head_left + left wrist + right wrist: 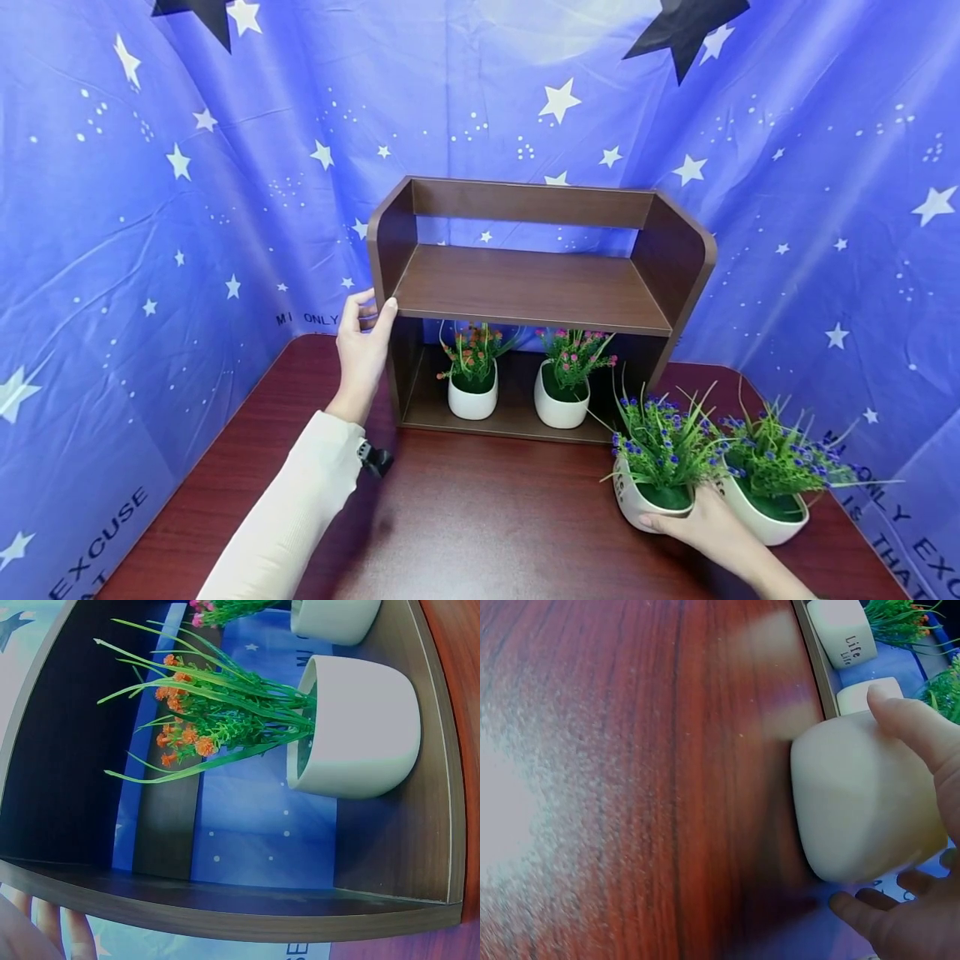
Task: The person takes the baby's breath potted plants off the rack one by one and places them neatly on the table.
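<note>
My left hand (363,350) holds the left side panel of a dark brown two-tier shelf (525,287), thumb at the front edge and fingers on the outer side. In the left wrist view, its fingers (49,926) show past that panel. At the right, my right hand (712,521) grips a white pot of blue flowers (652,500), thumb on the near side and fingers around the other side. In the right wrist view, the thumb (907,720) lies against this white pot (862,802), which is on the table.
On the lower tier stand a white pot with orange flowers (472,400) and one with pink flowers (562,408). Another pot of blue flowers (772,521) is right beside my right hand. A reddish-brown table (480,517) lies beneath; a blue star-patterned curtain (480,92) hangs behind.
</note>
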